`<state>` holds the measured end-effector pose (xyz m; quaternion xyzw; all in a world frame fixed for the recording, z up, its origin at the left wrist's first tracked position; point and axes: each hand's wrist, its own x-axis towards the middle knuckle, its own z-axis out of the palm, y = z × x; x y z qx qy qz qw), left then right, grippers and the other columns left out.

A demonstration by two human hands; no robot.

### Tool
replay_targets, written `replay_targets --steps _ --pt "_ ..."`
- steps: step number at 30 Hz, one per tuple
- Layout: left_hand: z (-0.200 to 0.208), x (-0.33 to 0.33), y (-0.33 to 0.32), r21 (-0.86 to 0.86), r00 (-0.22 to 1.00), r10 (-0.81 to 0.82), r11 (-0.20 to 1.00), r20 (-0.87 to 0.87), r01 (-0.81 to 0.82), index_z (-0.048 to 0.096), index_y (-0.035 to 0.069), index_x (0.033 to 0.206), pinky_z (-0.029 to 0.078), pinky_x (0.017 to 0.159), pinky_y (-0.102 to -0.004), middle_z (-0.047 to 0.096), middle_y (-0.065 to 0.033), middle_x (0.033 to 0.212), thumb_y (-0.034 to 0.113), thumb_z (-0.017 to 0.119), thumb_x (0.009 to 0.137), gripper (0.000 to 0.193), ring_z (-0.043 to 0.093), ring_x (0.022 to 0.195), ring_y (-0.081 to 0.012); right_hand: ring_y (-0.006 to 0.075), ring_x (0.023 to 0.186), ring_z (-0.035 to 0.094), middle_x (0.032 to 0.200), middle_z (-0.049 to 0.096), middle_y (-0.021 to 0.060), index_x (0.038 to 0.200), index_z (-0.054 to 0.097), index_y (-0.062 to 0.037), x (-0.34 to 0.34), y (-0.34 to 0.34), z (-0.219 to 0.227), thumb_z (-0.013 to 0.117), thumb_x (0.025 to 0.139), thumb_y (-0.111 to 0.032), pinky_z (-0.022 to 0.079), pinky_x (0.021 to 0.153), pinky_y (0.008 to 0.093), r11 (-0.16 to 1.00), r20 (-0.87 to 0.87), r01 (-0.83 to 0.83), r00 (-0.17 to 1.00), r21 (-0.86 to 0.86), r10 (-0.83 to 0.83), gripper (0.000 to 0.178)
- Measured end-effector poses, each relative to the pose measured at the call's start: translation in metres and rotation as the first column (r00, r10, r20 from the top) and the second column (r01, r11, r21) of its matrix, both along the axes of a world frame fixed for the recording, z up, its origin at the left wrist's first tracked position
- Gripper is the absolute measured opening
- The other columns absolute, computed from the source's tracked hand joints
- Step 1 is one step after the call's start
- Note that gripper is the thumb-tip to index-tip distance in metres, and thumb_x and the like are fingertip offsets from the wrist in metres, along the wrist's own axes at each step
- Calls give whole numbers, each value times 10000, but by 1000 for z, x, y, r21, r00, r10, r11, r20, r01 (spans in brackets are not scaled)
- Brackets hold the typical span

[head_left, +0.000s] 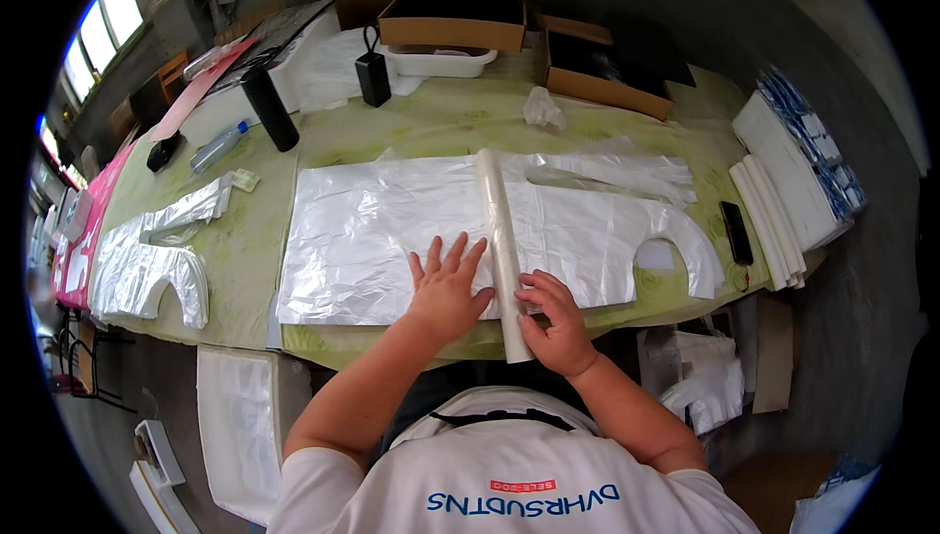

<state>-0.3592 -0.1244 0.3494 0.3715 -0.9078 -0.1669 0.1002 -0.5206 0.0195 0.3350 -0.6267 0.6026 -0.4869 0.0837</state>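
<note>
A thin white plastic apron, cut with a curved neck opening, lies flat across the table in front of me. Across its middle rests a long pale roll or tube, running from the far side to the near edge. My left hand lies on the plastic just left of the roll, fingers spread and palm down. Against the roll's right side is my right hand, its fingers bent and somewhat apart, the fingertips at the roll near its lower end. I cannot tell how firmly it touches.
Folded plastic aprons lie at the left. A black bottle, a black power bank and open cardboard boxes stand behind. At the right are a phone, white rolls and a stack of packets. A white bin stands below.
</note>
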Motion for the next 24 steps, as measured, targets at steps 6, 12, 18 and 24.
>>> replay_targets --steps 6,12,18,24 --pt "-2 71 -26 22 997 74 997 13 -74 486 216 1494 178 1203 -638 366 -138 1611 410 736 881 690 231 1511 -448 375 1255 558 1313 623 164 1146 668 -53 3 3 -5 699 826 -28 461 1052 438 1000 12 0 1000 -14 0 323" --pt "3 80 -71 -209 984 154 963 -88 -169 578 199 1408 191 1191 -655 418 -109 1569 397 722 903 561 253 1505 -381 365 1174 601 1284 634 177 1114 676 -44 5 2 -4 701 835 -43 486 1011 428 1000 65 3 998 -2 -3 280" --pt "5 101 -92 -258 955 158 940 -251 -223 727 86 874 438 977 -468 709 -61 856 267 711 910 185 653 891 -294 358 1155 609 1270 636 174 1109 683 -48 4 4 -5 711 835 -63 497 988 419 1000 109 5 994 25 -8 275" --pt "27 87 -69 -445 901 28 862 -433 -241 664 91 1058 462 948 -457 663 -118 1068 151 777 851 243 611 1045 -343 370 1161 587 1281 613 170 1093 688 -56 5 1 -3 717 823 -70 487 991 435 1000 -2 27 1000 -6 -27 271"
